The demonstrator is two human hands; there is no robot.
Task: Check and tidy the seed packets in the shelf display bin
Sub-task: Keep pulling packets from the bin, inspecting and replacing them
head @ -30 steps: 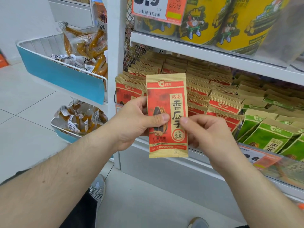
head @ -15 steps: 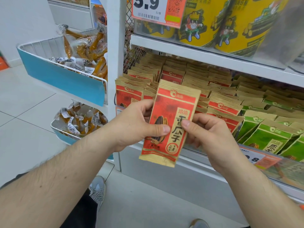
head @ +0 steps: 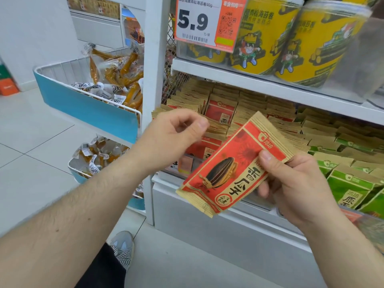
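My right hand [head: 299,188] pinches a red and tan sunflower seed packet [head: 228,169] by its right edge, thumb on the front, and the packet tilts hard to the right. My left hand [head: 172,138] hovers apart from it, up and to the left, fingers loosely curled and holding nothing. Behind both hands, the shelf display bin [head: 257,206] holds rows of red seed packets [head: 222,111], with green seed packets [head: 351,183] at the right.
Yellow snack tubs [head: 264,38] stand on the shelf above, behind a 5.9 price tag [head: 205,21]. A white upright post [head: 154,59] borders the bin on the left. Two blue-fronted wire baskets [head: 83,107] of wrapped snacks hang left of it. My shoe [head: 122,248] is on the tiled floor.
My left hand has let go of the red packet and drawn up and left. My right hand alone holds it, swung from upright to a steep rightward tilt.
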